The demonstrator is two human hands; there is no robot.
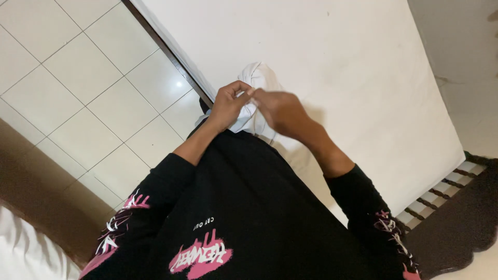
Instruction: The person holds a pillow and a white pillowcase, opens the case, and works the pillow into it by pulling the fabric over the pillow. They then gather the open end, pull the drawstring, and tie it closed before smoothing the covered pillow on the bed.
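Your left hand and right hand both pinched the white cloth at frame centre, over the white bed. It looked light, soft and limp; the bunched edge offered the best grip.

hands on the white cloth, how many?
2. The left hand grips the bunched white cloth at its left side; the right hand pinches it from the right, fingertips meeting the left's. Both above the white sheet.

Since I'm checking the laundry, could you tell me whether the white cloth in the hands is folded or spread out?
Bunched up, not spread: the white cloth sits as a small rounded bundle between the left hand and right hand, above the white surface.
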